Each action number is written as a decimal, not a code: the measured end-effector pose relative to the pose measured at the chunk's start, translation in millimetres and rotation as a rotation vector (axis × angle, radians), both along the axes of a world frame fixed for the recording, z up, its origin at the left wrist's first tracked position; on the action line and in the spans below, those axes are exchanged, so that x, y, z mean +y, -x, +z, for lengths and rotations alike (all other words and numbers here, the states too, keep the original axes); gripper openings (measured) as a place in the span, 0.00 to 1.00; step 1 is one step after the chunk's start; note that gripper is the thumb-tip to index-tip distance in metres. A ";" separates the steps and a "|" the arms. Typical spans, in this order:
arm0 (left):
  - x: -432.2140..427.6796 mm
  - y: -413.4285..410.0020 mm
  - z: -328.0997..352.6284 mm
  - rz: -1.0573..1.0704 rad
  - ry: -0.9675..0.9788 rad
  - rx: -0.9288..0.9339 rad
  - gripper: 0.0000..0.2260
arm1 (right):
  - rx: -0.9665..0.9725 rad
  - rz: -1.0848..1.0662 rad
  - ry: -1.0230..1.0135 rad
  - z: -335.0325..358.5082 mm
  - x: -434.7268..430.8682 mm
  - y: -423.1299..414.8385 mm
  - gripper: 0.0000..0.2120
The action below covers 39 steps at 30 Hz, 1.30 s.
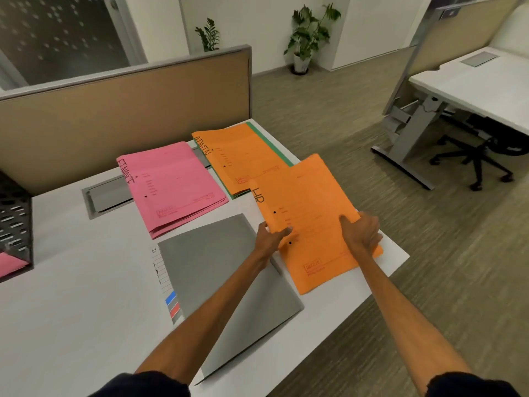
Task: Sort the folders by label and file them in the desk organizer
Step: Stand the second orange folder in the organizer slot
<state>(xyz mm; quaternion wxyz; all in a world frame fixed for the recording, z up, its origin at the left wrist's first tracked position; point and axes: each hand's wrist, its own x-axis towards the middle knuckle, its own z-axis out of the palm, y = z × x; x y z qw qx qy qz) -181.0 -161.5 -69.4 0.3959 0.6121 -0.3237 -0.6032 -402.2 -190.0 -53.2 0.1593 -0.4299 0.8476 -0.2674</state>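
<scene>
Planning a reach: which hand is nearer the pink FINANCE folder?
Left. The left hand is right of the pink FINANCE folder; the right hand farther right, across the HR folder.

The one view sits on my head and looks forward and steeply down along both my forearms. My left hand (267, 239) and right hand (363, 233) land just right of the picture's middle, near enough that my fingers (283, 232) show one by one on the orange folder (312, 202) they hold. The wide lens takes in much around them: the white desk (71, 296) spreads away left of my fingers and toward me, the partition (114, 124) stands beyond them, the carpet (429, 282) and a second desk (486, 84) lie off to their right. My sleeves (148, 385) close the bottom edge, nearest the lens.
</scene>
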 end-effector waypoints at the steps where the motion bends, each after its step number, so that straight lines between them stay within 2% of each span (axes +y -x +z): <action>1: -0.5 1.8 3.0 -0.003 0.025 0.028 0.34 | -0.005 -0.014 0.055 5.1 -1.6 -2.7 0.20; 4: -1.1 5.3 13.3 0.001 0.105 0.092 0.37 | -0.054 -0.037 0.201 22.4 -6.6 -10.2 0.19; 7: -3.0 0.5 22.3 0.033 0.165 0.087 0.33 | -0.130 -0.027 0.278 36.5 -11.4 -19.4 0.20; 11: -0.5 -18.5 35.1 0.128 0.230 0.041 0.29 | -0.224 0.030 0.267 44.9 -14.7 -40.7 0.23; 18: 15.6 -69.4 58.1 0.208 0.414 -0.054 0.22 | -0.296 0.157 0.207 51.6 -14.0 -91.4 0.21; 21: 23.1 -93.0 60.1 0.264 0.417 -0.106 0.20 | -0.296 0.215 0.184 53.4 -11.6 -115.1 0.20; 25: 35.2 -122.3 55.2 0.315 0.438 -0.228 0.13 | -0.247 0.305 0.158 54.2 -5.4 -151.0 0.20; 29: 52.8 -151.0 56.5 0.335 0.494 -0.358 0.10 | -0.156 0.397 0.184 63.9 0.2 -195.2 0.27; 35: 94.4 -205.0 63.3 0.387 0.500 -0.363 0.14 | -0.096 0.589 0.318 93.5 21.0 -281.0 0.32; 39: 128.2 -250.8 68.1 0.457 0.503 -0.432 0.09 | -0.065 0.761 0.439 123.6 43.0 -354.1 0.32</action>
